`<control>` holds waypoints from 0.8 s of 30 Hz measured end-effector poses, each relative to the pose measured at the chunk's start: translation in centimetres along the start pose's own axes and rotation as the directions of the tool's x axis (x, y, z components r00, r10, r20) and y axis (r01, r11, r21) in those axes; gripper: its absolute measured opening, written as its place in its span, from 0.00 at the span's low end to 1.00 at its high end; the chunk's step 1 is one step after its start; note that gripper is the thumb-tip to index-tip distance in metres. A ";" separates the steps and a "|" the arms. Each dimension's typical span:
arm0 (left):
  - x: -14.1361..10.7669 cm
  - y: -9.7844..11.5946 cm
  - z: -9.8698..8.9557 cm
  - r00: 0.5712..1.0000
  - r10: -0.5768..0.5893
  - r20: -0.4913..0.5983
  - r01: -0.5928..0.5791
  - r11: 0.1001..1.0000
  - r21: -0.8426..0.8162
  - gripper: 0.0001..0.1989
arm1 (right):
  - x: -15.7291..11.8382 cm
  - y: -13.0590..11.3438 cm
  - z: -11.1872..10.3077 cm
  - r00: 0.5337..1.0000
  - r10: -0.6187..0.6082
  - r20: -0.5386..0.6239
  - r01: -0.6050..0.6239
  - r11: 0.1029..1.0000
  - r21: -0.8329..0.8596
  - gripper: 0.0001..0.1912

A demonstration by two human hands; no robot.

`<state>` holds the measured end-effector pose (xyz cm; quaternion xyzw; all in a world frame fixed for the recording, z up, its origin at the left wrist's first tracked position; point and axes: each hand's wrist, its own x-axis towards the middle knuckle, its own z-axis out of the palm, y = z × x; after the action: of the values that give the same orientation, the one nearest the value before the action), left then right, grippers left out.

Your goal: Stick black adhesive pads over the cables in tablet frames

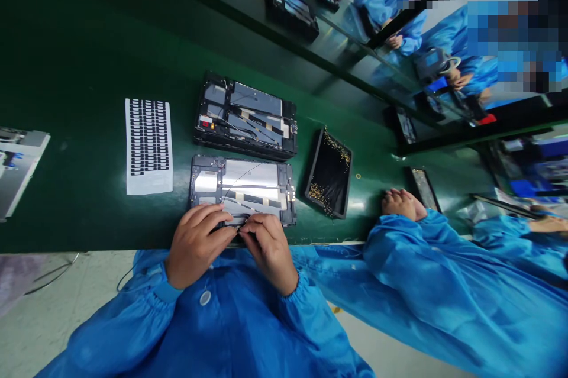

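An opened phone-like device (252, 180), with a black frame, silver plates and thin black wires, lies flat on the green table before me. Over its near left edge, my left hand (197, 245) has its fingers bent, the thumb and forefinger tips close together. My right hand (270, 251) pinches at the same near edge, its fingertips almost touching those of the left. Whatever the fingertips grip is too small and covered to name. A black wire runs beside them. Just beyond is a similar opened device (261, 107) on a black tray stack.
On the left is a white sheet of black stickers (149, 144); farther left, a pale metal fixture (22, 171). A black tray (329, 177) of tiny brass-coloured parts stands at the right. Beyond it rest a co-worker's hands (402, 203). A glass shelf (337, 35) spans the back.
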<state>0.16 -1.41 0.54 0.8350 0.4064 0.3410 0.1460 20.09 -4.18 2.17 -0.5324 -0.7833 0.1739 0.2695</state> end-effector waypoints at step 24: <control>-0.6 0.0 -2.4 0.991 -0.088 -0.098 0.073 0.986 -0.150 0.11 | -2.1 0.7 0.6 0.954 -0.300 -0.023 0.290 0.936 -0.200 0.25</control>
<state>-1.75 -2.02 2.03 0.7860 0.4209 0.4068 0.1988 20.90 -5.86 0.79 -0.4370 -0.8601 0.0400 0.2602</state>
